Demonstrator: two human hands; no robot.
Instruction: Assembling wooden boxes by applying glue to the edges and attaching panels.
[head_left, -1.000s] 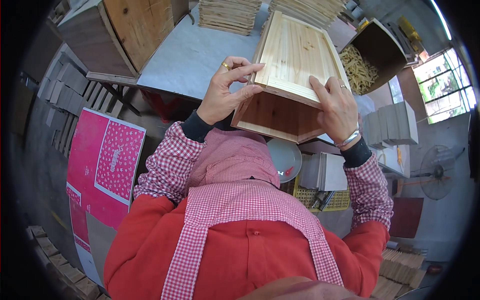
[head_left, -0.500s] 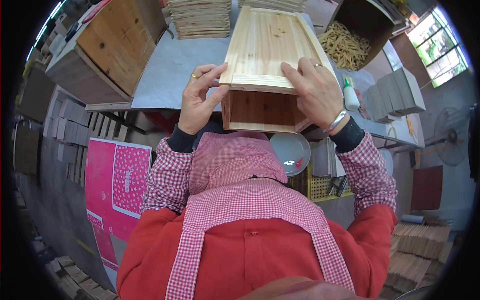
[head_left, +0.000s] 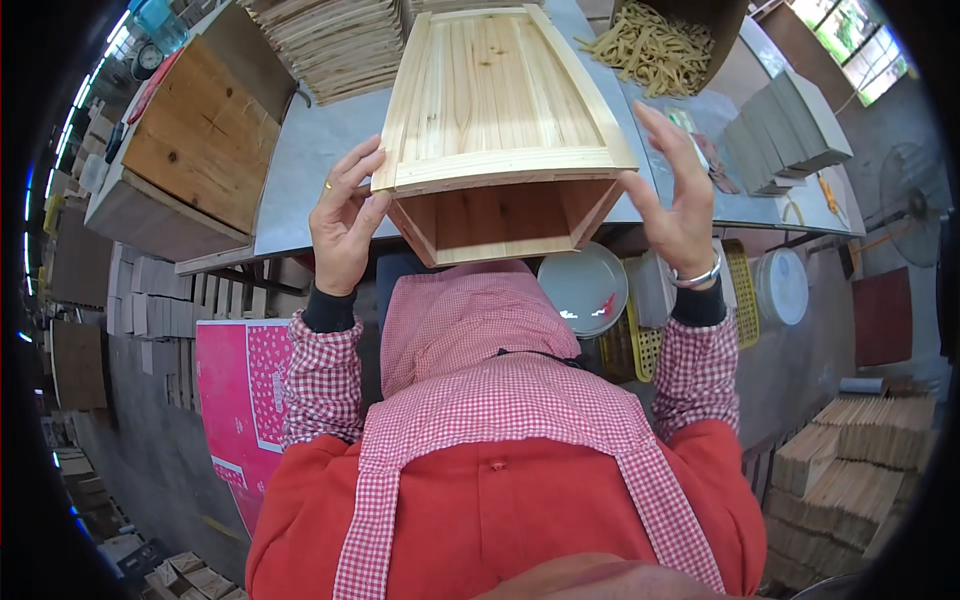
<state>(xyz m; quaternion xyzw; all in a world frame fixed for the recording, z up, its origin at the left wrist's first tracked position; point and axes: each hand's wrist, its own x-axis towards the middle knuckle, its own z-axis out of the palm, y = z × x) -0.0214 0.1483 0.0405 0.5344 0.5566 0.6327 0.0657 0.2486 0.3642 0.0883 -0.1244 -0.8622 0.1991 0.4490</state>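
Note:
A pale wooden box (head_left: 495,100) lies on the table's near edge, its open end facing me and its inside showing reddish-brown boards. Its top is a framed panel with knots in the wood. At the box's near left corner is my left hand (head_left: 343,222), with fingertips at the panel's edge and thumb just below, gripping the corner lightly. My right hand (head_left: 682,205) is spread beside the near right corner. Its thumb tip is at or very close to that corner, while the other fingers point away, off the wood.
Stacked wooden slats (head_left: 325,45) stand behind the box. To the right are a bin of light wooden strips (head_left: 650,50) and stacked grey boards (head_left: 785,135). A large wooden crate (head_left: 205,125) sits left. Below the table are a round pale tub (head_left: 585,275) and yellow baskets (head_left: 740,290).
My right hand has lifted off the top panel and opened out to the right. My left hand stays at the left corner. In the picture, the box appears farther left.

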